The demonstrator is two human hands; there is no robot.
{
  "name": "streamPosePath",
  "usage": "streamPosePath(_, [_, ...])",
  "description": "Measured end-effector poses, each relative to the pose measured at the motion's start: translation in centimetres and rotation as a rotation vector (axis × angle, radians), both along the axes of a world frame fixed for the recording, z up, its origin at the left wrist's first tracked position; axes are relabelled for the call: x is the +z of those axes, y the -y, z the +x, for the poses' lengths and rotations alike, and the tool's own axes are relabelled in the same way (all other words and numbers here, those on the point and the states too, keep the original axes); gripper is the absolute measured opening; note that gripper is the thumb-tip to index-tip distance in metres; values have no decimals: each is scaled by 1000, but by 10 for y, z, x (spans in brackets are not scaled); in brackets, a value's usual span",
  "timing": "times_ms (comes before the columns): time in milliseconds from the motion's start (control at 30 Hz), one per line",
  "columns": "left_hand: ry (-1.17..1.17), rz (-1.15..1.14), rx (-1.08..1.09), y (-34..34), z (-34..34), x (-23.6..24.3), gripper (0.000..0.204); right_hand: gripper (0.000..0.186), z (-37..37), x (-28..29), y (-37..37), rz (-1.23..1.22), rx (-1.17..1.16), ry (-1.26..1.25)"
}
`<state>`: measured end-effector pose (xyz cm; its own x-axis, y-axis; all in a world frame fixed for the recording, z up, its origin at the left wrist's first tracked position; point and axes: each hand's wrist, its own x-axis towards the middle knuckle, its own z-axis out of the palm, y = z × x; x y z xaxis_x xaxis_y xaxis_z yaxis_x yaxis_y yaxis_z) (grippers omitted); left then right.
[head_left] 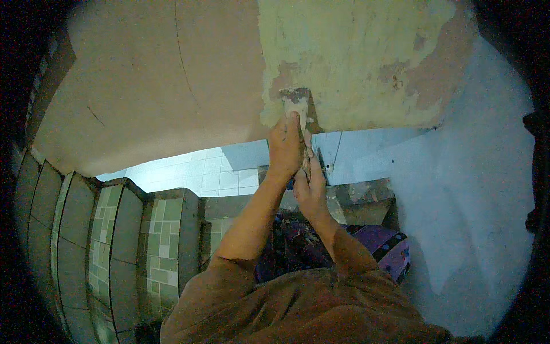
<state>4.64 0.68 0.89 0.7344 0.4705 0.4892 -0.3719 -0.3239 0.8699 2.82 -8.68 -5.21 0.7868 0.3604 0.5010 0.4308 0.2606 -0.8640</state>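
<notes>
A flat scraper (pixel 295 103) with a pale, paint-smeared blade is pressed up against the wall. Its blade edge touches the pale yellow-green paint (pixel 355 51) near that paint's left border. My left hand (pixel 283 148) is closed around the scraper, its thumb lying on the blade. Lower down, my right hand (pixel 312 192) grips the handle end, which is partly hidden by both hands. Left of the paint, the wall surface (pixel 217 63) is bare and pinkish-brown. Ragged brown patches (pixel 424 86) show through the paint on the right.
Tiled stairs (pixel 163 241) run along the lower left. Beneath the wall's lower edge, a lit white tiled surface (pixel 206 172) shows through a gap. A pale blue wall (pixel 464 189) stands on the right. Purple patterned cloth (pixel 389 246) lies below my arms, beside a grey ledge (pixel 366 200).
</notes>
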Motion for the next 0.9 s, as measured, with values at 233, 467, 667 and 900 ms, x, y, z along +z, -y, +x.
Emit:
streamPosePath(233, [-34, 15, 70, 3, -12, -28, 43, 53, -15, -26, 0, -17, -4, 13])
streamPosePath(467, [-26, -67, 17, -6, -8, -30, 42, 52, -12, -31, 0, -46, 17, 52])
streamPosePath(667, [-90, -177, -46, -2, -18, -34, 40, 51, -27, -24, -5, -14, -56, 136])
streamPosePath(900, [-60, -151, -74, -5, -16, -18, 41, 52, -24, -16, -4, -105, -95, 154])
